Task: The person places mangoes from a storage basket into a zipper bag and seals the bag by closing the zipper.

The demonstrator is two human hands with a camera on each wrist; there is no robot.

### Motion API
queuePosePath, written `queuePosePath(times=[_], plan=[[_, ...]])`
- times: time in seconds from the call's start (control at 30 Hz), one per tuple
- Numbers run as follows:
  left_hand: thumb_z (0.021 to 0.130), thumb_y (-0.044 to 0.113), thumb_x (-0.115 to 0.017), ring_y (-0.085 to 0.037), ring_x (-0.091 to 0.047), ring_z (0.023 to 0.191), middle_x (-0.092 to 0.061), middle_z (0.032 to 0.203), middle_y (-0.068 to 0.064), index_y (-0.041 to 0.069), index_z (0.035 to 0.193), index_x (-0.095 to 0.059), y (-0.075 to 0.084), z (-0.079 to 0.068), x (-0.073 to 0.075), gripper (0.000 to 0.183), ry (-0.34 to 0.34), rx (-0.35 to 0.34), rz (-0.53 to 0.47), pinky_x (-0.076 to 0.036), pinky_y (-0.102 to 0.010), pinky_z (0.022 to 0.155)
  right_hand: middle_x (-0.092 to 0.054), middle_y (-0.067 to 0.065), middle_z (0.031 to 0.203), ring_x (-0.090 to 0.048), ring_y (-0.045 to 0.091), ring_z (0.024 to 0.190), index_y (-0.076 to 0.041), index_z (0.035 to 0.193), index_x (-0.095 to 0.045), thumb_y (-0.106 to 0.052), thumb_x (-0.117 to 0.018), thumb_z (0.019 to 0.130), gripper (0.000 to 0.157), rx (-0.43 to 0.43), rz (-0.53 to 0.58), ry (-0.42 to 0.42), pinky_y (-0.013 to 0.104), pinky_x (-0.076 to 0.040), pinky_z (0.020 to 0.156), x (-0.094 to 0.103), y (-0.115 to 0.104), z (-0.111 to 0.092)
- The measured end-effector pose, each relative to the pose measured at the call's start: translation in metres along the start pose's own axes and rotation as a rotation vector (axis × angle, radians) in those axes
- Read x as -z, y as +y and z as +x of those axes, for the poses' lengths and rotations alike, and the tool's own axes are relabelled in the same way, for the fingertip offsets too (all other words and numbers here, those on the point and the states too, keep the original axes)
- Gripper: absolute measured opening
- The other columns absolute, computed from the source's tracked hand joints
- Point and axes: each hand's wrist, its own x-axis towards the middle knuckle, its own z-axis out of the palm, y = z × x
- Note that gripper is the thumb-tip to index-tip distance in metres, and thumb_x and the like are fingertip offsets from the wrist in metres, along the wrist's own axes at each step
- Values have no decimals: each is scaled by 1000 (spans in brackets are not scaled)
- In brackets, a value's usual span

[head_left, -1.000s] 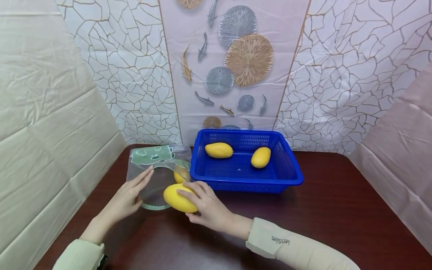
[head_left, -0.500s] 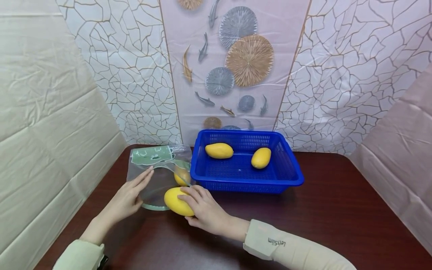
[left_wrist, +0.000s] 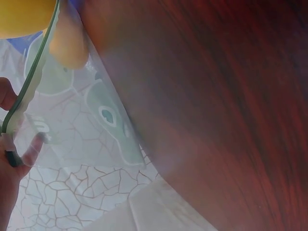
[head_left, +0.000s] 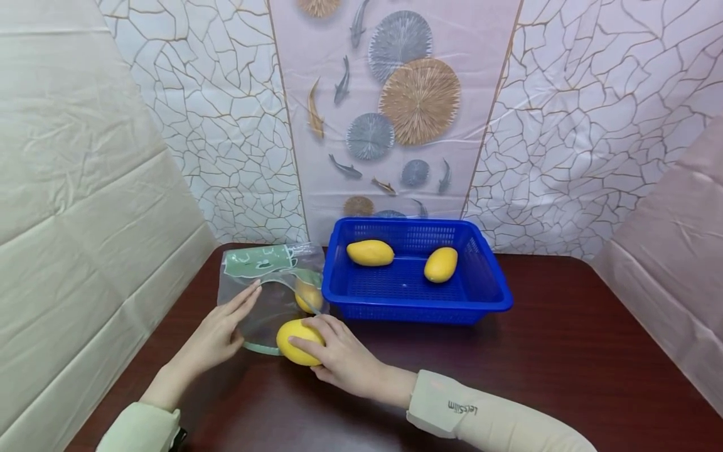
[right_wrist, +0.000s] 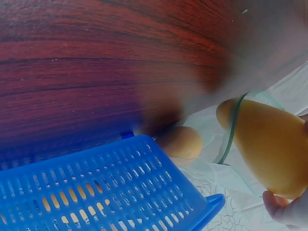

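My right hand (head_left: 350, 361) grips a yellow mango (head_left: 295, 346) from its right side, fingers over the top. The mango's far end is at the mouth of a clear plastic bag (head_left: 265, 311) with green print; in the right wrist view the tip of the mango (right_wrist: 260, 130) passes the bag's green rim. My left hand (head_left: 217, 333) is at the bag's left side, its fingers straight at the upper lip and the thumb low, spreading the mouth. Through the plastic shows another mango (head_left: 307, 296) inside the bag.
Right of the bag stands a blue plastic basket (head_left: 415, 304), close against it. Two more mangoes lie in it, one mango (head_left: 369, 253) at the left and one mango (head_left: 441, 264) at the right. A dark red wooden table (head_left: 565, 364) is below, with patterned cloth behind.
My right hand has lowered the mango slightly toward me and turned it, so its end points more into the bag's mouth. My left hand keeps its place on the bag.
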Motion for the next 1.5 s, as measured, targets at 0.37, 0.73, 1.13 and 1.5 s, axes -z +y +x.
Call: queuePosePath(times=[0.37,0.73,1.13,1.5], plan=[[51,-19,-66,-6,-35,65,-37,149,-13,5,145,-35,0,-1,0,102,14,6,-5,-33,-18,57,-52,6,129,-48,27,116,-24,129,-55,-25,-79,73,61,37,-47,17,37,-48,89,-9,-5,2],[52,-17,-65,-7,-39,67,-39,148,-13,4,144,-37,1,-2,-1,99,29,-3,-10,-34,-20,58,-49,5,133,-48,29,116,-26,133,-52,-23,-72,79,57,79,-157,-15,37,-47,93,-15,-10,7],[53,-16,-68,-6,-39,66,-39,146,-14,7,146,-35,1,-3,-2,102,9,30,-13,-35,-19,58,-46,6,134,-45,28,119,-23,135,-50,-19,-70,78,60,50,-135,-63,40,-46,93,-20,-9,14],[56,-13,-68,-8,-44,71,-38,148,-12,8,146,-35,1,-2,-2,99,-11,43,-13,-36,-21,59,-52,4,130,-48,27,115,-24,130,-55,-21,-71,77,55,79,-252,-30,35,-47,90,-27,-4,21]])
